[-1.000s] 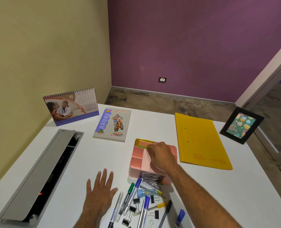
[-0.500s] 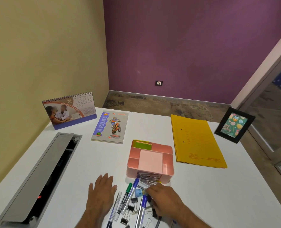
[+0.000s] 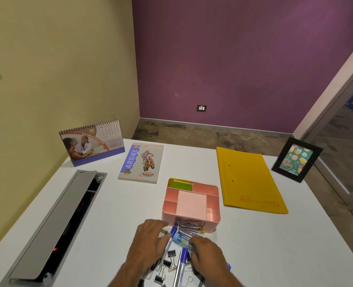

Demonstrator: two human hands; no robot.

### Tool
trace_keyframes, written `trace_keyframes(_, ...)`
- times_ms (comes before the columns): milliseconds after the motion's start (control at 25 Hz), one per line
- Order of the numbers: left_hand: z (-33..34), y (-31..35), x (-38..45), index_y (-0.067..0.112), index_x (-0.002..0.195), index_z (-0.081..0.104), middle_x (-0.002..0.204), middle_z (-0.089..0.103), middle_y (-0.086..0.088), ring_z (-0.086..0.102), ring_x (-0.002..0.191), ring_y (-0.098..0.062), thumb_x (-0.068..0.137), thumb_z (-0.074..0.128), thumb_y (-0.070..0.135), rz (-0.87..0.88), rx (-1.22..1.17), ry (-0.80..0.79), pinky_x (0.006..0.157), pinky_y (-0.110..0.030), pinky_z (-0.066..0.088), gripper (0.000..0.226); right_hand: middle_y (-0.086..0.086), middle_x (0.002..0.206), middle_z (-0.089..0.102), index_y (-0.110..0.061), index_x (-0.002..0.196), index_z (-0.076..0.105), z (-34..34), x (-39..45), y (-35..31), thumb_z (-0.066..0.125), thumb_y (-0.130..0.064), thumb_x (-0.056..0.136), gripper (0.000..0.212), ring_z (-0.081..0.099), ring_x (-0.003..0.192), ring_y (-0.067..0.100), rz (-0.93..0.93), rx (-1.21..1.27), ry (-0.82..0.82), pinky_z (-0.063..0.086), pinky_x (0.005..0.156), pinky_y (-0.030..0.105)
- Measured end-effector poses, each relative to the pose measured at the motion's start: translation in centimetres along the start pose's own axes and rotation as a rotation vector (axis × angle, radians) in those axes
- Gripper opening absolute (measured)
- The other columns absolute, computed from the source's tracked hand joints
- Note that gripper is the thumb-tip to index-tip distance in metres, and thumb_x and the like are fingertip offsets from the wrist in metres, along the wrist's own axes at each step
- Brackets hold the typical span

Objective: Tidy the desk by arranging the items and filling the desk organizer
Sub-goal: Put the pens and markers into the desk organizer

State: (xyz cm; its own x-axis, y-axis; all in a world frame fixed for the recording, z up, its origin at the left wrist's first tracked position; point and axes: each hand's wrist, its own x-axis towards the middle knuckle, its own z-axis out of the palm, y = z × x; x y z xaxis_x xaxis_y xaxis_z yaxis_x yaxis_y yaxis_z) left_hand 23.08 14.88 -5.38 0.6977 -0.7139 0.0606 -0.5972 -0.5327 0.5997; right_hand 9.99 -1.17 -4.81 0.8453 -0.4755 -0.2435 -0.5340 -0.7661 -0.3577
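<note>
While both hands (image 3: 148,243) (image 3: 207,253) lie curled over scattered pens (image 3: 180,264), grip unclear, the pink organizer (image 3: 212,208) stands just behind.

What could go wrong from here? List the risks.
1. Both hands, left and right, crowd the pile of markers and binder clips; loose pieces could roll off the near desk edge.
2. The pink organizer sits right behind the pile, so a push could shove it.
</note>
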Motion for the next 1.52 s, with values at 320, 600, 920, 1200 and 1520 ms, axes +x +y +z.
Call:
trace_keyframes(320, -1.0, 3.1, 0.9, 0.047, 0.105, 0.069, 0.100, 0.073, 0.020, 0.066, 0.096, -0.006, 0.079, 0.081, 0.024, -0.148, -0.597, 0.037, 0.078, -0.017, 0.052, 0.036, 0.007, 0.077, 0.071, -0.017, 0.074, 0.074, -2.3, -0.6, -0.7, 0.071, 0.013, 0.070, 0.030, 0.064, 0.071, 0.018, 0.164, 0.978, 0.196, 0.054, 0.062, 0.024)
trace_keyframes(600, -4.6, 4.5, 4.4, 0.026, 0.096, 0.072, 0.082, 0.073, 0.010, 0.067, 0.076, -0.008, 0.074, 0.085, 0.017, -0.098, -0.586, 0.297, 0.073, -0.021, 0.057, 0.028, -0.013, 0.104, 0.068, -0.026, 0.101, 0.067, -2.7, 0.1, 1.2, 0.074, -0.011, 0.079, 0.028, 0.064, 0.088, 0.004, 0.103, 0.585, 0.229, 0.051, 0.075, 0.012)
trace_keyframes(920, -6.3, 3.7, 9.3, 0.024, 0.110, 0.066, 0.096, 0.071, 0.009, 0.066, 0.082, -0.012, 0.081, 0.077, 0.035, -0.216, -0.262, 0.253, 0.074, -0.031, 0.058, 0.033, -0.007, 0.109, 0.066, -0.030, 0.112, 0.060, 0.3, 1.3, 3.6, 0.047, -0.036, 0.089, 0.027, 0.061, 0.091, 0.016, -0.040, -0.152, 0.142, 0.056, 0.073, 0.031)
trace_keyframes(1200, -3.8, 3.3, 9.9, 0.026, 0.121, 0.064, 0.117, 0.070, 0.003, 0.062, 0.102, -0.017, 0.088, 0.064, 0.048, -0.303, -0.034, 0.098, 0.087, -0.032, 0.053, 0.040, -0.003, 0.104, 0.069, -0.027, 0.108, 0.062, 0.5, 1.8, 2.8, 0.052, -0.038, 0.091, 0.023, 0.064, 0.092, 0.017, 0.039, -0.117, 0.114, 0.055, 0.077, 0.031)
trace_keyframes(1520, -3.0, 3.5, 10.2, 0.027, 0.127, 0.062, 0.132, 0.058, 0.003, 0.049, 0.117, -0.015, 0.095, 0.052, 0.049, -0.261, 0.199, 0.024, 0.097, -0.032, 0.043, 0.041, -0.006, 0.093, 0.068, -0.026, 0.093, 0.060, -0.4, 1.9, 2.7, 0.055, -0.033, 0.081, 0.015, 0.060, 0.079, 0.012, 0.095, 0.017, 0.066, 0.040, 0.061, 0.020)
